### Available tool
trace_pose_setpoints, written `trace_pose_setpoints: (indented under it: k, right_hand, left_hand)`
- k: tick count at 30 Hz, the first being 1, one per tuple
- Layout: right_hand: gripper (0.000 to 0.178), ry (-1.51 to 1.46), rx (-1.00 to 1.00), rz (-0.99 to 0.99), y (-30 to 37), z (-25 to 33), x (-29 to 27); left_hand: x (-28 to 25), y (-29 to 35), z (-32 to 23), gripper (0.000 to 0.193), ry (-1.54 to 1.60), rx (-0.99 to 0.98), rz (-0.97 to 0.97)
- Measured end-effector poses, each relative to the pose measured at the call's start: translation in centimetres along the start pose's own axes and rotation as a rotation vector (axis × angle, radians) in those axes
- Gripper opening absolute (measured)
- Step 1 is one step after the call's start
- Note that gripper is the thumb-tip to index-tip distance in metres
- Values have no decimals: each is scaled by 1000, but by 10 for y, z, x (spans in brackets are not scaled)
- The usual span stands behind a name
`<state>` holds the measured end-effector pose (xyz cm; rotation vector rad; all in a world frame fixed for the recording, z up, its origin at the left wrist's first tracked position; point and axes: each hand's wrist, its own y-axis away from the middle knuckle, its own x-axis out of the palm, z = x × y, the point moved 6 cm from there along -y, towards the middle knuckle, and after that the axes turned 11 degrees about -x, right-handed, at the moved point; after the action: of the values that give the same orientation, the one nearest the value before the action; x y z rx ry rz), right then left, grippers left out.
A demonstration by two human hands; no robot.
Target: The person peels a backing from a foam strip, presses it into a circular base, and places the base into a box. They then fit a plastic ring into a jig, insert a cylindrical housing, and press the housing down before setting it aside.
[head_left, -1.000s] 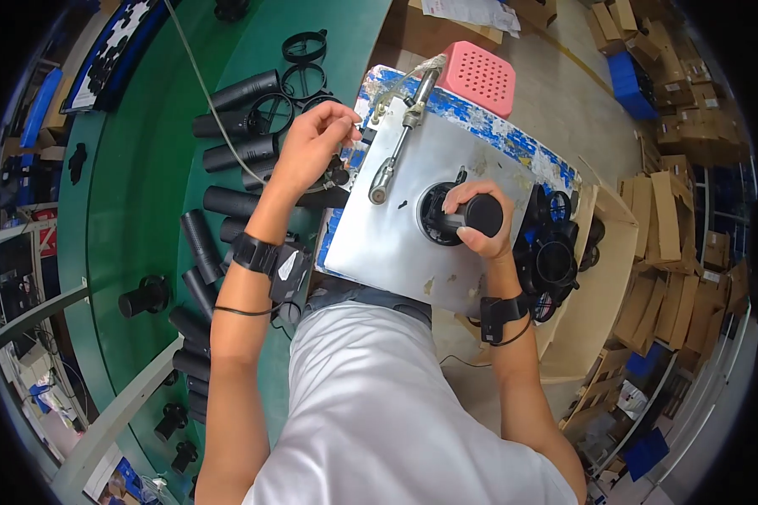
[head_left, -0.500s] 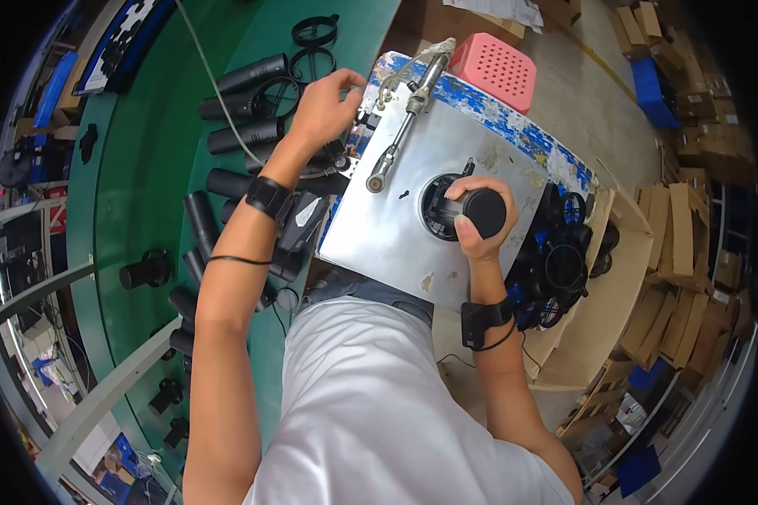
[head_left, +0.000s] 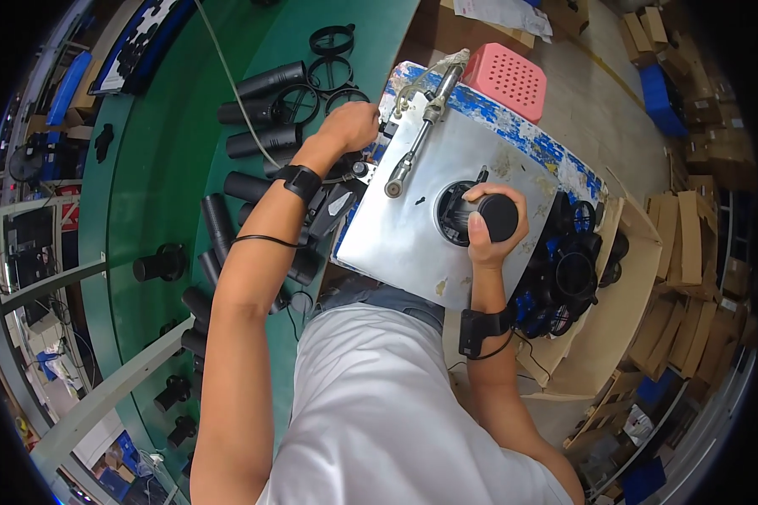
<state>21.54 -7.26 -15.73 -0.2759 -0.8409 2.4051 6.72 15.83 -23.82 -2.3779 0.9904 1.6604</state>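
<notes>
My right hand (head_left: 510,242) is wrapped round a black cylinder (head_left: 491,217) with a round flat end. It is held over a round opening (head_left: 456,213) in a metal plate (head_left: 396,244), where black ring parts show. My left hand (head_left: 350,129) is curled at the plate's far left edge, beside small dark fittings; whatever its fingers grip is hidden. Near it, a metal pneumatic cylinder (head_left: 425,126) with a rod and round end lies across the plate. Black tubes (head_left: 265,139) and black rings (head_left: 332,39) lie on the green bench to the left.
A pink perforated plastic stool (head_left: 507,82) stands beyond the plate. To the right, a cardboard box (head_left: 627,286) stands beside a heap of black ring parts (head_left: 568,269). A pale cable (head_left: 227,76) crosses the green bench (head_left: 173,151). Cartons (head_left: 691,244) are stacked at far right.
The whole view has shifted slightly. My left hand has lowered towards the plate's edge and its fingers have curled in. My right hand keeps hold of the black cylinder.
</notes>
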Motion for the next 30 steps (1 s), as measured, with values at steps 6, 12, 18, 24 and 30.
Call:
trace_pose_setpoints:
  k: [6, 12, 18, 24, 30]
  right_hand:
    - [41, 26, 8, -10, 3, -1, -1]
    - [40, 29, -34, -1, 0, 0, -3]
    - [32, 436, -233, 0, -50, 68, -7]
    - [63, 8, -69, 232, -99, 143, 65]
    - [86, -168, 38, 414, -44, 138, 121]
  left_hand:
    - [-1, 5, 3, 38, -23, -59, -48]
    - [-7, 6, -9, 44, -30, -146, 22]
    - [-52, 51, 18, 34, 512, 35, -375]
    - [-171, 232, -100, 63, 583, 636, -490]
    - [-148, 244, -51, 73, 657, 379, -461]
